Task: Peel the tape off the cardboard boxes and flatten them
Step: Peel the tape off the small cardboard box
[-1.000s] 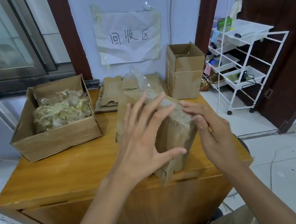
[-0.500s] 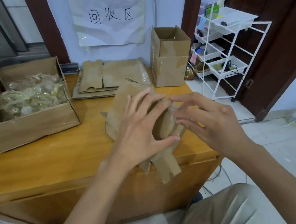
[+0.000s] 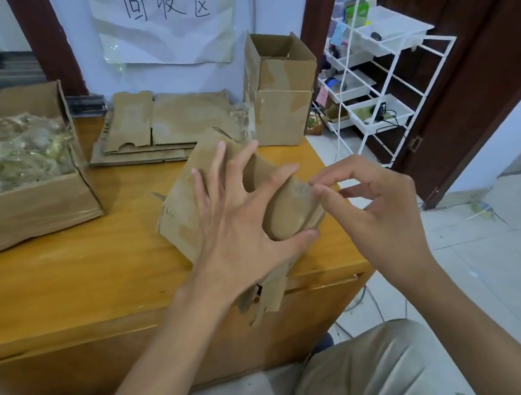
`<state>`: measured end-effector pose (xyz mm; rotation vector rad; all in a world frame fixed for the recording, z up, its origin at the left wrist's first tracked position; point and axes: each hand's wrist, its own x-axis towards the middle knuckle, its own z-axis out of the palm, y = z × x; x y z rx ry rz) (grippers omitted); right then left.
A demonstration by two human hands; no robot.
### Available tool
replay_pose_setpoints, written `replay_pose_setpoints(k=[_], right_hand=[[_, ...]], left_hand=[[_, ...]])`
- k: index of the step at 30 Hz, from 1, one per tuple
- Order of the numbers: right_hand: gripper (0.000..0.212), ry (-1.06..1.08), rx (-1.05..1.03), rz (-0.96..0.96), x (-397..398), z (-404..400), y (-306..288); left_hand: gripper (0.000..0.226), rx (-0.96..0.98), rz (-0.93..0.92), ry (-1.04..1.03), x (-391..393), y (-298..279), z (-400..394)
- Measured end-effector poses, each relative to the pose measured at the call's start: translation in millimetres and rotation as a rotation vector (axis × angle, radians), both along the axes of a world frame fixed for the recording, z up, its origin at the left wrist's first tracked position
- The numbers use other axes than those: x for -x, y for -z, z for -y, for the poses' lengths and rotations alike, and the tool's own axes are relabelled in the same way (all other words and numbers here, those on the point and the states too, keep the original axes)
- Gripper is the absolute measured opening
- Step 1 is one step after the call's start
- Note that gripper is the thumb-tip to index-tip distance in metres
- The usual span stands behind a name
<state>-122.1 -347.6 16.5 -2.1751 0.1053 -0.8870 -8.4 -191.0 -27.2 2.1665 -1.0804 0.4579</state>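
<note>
The wooden table [image 3: 60, 280] serves as the landmark. At its left end sits a large open box [image 3: 22, 211] filled with crumpled tape and plastic. At the table's back edge lies a stack of flattened cardboard [image 3: 156, 128], and at its back right corner an open small box [image 3: 283, 91] stands upright, not yet flattened.

At the table's front right corner lies the box being worked on [image 3: 186, 209], partly collapsed and overhanging the edge. The left hand [image 3: 240, 231] is spread wide over it, fingers straight, pressing it down. The right hand [image 3: 373, 210] has thumb and forefinger brought together at the box's right end, apparently pinching a tape edge; the tape itself is too faint to make out.

To do this step well, the person would likely keep the left palm firmly planted near the pinch so the cardboard cannot lift, and draw the tape back low and steadily along its length, lest it tear.
</note>
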Motion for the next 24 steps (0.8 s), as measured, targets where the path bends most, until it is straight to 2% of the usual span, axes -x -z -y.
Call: replay_pose_setpoints(k=[7, 12, 15, 20, 22, 24], right_hand=[[0.009, 0.084, -0.507, -0.032, -8.7, -1.8, -4.6], [0.012, 0.128, -0.692, 0.034, -9.5, -6.5, -1.0], [0.013, 0.129, -0.712, 0.038, -10.1, -4.9, -2.8], [0.023, 0.008, -0.673, -0.06, -8.7, -8.0, -4.1], [0.025, -0.05, -0.583, -0.095, -5.6, -12.8, -2.2], [0.029, -0.132, -0.357, -0.163, -1.8, -20.5, 1.1]], left_hand=[[0.088, -0.033, -0.019, -0.02, 1.7, 1.9, 0.5], [0.087, -0.005, -0.029, -0.026, 3.3, 3.9, -4.4], [0.085, 0.04, -0.033, -0.016, 4.1, 8.4, -10.2], [0.08, 0.111, 0.004, 0.007, 3.6, 15.7, -28.7], [0.078, 0.132, 0.01, 0.021, 4.0, 17.0, -40.2], [0.076, 0.142, -0.011, 0.038, 0.3, 15.5, -53.9]])
